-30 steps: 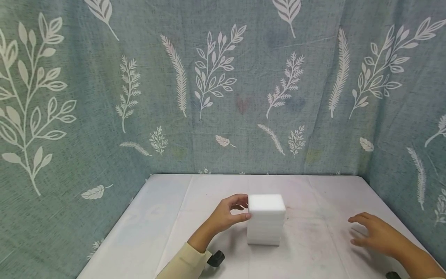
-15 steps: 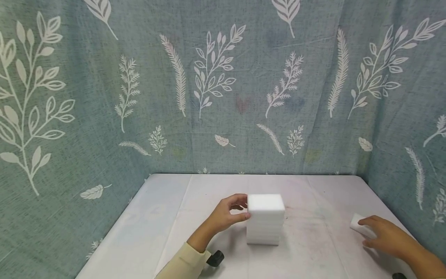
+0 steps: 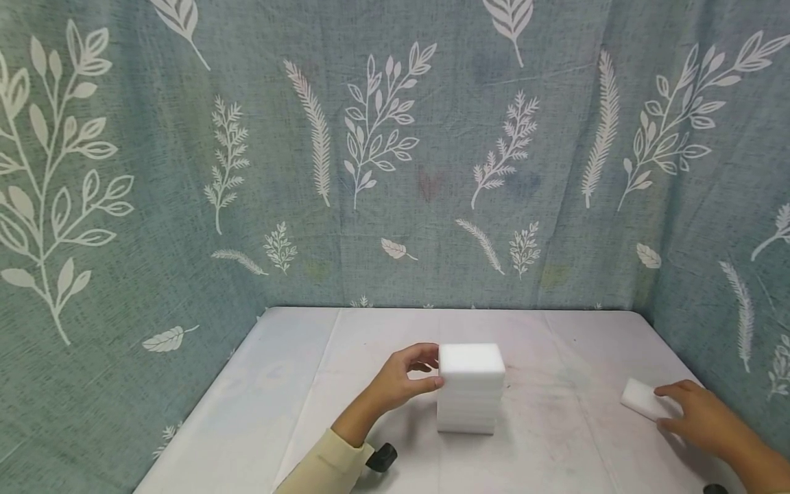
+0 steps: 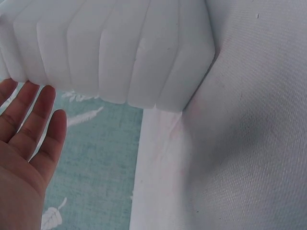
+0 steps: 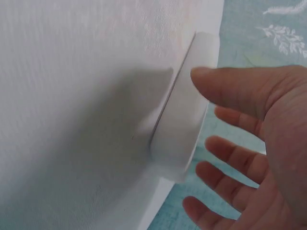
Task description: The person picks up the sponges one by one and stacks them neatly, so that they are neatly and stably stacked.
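A stack of several white sponges (image 3: 469, 398) stands upright near the middle of the table. My left hand (image 3: 398, 384) touches its left side, thumb and fingertips near the upper sponges. In the left wrist view, the left hand's nearly straight fingers (image 4: 42, 108) meet the edges of the stack (image 4: 120, 52). To the right, a single white sponge (image 3: 642, 399) lies flat on the table. My right hand (image 3: 703, 415) is just right of it, fingers spread. In the right wrist view, the thumb (image 5: 206, 81) overlaps the sponge (image 5: 180, 120); contact is unclear.
The white table (image 3: 370, 329) has creases and faint stains. Behind it and along both sides hangs a green-blue curtain (image 3: 382, 226) with white leaf prints. A black wrist device (image 3: 381, 457) sits at the left sleeve (image 3: 336, 463).
My right hand has moved to the right, and the single sponge now shows on the table to its left. The left hand and the stack have not visibly moved.
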`<state>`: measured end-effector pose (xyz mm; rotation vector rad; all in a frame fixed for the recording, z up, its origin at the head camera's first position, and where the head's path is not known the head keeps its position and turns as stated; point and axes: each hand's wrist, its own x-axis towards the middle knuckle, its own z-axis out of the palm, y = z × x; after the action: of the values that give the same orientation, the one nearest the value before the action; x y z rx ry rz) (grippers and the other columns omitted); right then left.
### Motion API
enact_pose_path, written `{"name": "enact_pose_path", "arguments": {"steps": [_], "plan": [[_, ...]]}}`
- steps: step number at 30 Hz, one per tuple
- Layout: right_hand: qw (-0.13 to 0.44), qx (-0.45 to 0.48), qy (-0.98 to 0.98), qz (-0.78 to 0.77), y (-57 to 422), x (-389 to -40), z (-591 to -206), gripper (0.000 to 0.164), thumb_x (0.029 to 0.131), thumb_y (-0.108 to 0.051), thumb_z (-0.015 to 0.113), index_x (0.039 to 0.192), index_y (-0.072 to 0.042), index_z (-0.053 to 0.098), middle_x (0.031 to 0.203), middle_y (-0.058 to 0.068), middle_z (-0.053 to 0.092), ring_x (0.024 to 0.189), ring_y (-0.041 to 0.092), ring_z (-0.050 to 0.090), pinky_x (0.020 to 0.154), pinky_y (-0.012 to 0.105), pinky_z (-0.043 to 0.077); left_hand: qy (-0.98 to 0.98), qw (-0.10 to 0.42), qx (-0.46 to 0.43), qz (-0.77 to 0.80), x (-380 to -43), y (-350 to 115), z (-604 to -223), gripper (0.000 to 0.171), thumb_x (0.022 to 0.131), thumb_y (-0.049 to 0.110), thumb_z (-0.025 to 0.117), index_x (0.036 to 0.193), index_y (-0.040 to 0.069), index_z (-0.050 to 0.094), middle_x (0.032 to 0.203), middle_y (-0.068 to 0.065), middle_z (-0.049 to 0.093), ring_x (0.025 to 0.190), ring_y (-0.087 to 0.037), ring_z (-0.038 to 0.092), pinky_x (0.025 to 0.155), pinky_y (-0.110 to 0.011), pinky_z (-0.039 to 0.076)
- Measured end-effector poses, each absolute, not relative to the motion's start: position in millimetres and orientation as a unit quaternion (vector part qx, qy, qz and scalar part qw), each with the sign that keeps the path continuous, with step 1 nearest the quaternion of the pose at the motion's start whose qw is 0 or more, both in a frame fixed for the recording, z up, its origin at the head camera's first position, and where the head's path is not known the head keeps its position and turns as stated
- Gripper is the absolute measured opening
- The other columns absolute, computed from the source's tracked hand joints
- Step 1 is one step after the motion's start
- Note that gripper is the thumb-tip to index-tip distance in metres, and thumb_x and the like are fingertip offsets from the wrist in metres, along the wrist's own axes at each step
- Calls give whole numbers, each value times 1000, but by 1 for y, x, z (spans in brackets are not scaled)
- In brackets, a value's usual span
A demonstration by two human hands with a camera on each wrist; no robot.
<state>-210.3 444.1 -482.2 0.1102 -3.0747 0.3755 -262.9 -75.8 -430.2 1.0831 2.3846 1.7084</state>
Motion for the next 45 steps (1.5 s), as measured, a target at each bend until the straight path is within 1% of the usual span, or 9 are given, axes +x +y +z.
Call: {"name": "enact_pose_path", "arguments": {"steps": [4,8,11,16,25,31,36,39,45], "plan": [[-3,6,-992,124,446,-211,-482,59,73,-28,83,111,11,60,108,39,51,101,57,50,83,67,43,762,8,348,546,-263,-75,-430,46,85,11,75,126,-1,57,116,-12,65,109,-36,59,95,-54,46],[-19,7,-991,134,448,-211,-482,61,75,-30,82,112,12,58,110,39,53,102,56,51,82,66,44,760,5,351,547,-263,-75,-430,46,85,10,75,126,-1,57,116,-13,65,108,-37,59,94,-55,46],[-12,24,-990,140,448,-212,-481,62,75,-33,81,112,12,58,109,36,56,102,54,53,81,64,45,762,3,351,544,-263,-75,-430,47,84,11,76,126,0,57,116,-12,65,107,-36,59,93,-54,47],[28,58,-985,161,442,-212,-476,60,76,-34,80,113,9,60,111,33,58,104,53,53,84,63,44,763,-1,349,544,-263,-75,-431,47,83,10,77,125,0,58,115,-11,65,106,-35,60,93,-54,47],[83,95,-974,187,415,-214,-460,58,79,-37,79,116,4,63,116,28,59,108,48,54,84,62,45,769,-4,342,541,-262,-76,-432,48,83,14,78,125,2,60,114,-8,66,106,-33,60,93,-51,48],[99,115,-970,190,394,-216,-447,57,79,-40,79,118,0,64,118,24,60,110,45,55,86,61,45,768,1,342,541,-263,-75,-431,47,83,15,78,125,3,60,114,-6,66,107,-31,60,94,-50,48],[106,138,-968,183,382,-220,-436,56,79,-38,80,118,-3,64,118,20,60,110,43,55,86,60,45,766,-1,345,542,-263,-75,-431,47,83,14,78,125,1,60,113,-7,66,107,-33,60,93,-50,48],[102,142,-968,178,375,-224,-432,56,79,-39,80,119,-3,64,119,20,60,109,42,56,85,61,46,766,0,344,543,-262,-75,-431,47,83,13,77,125,1,60,113,-8,66,107,-34,60,93,-50,48],[106,155,-965,182,363,-228,-422,53,79,-36,80,120,-5,64,120,19,60,109,42,56,84,60,47,763,3,348,546,-263,-75,-431,46,83,12,77,124,1,60,112,-10,66,106,-36,60,93,-49,48]]}}
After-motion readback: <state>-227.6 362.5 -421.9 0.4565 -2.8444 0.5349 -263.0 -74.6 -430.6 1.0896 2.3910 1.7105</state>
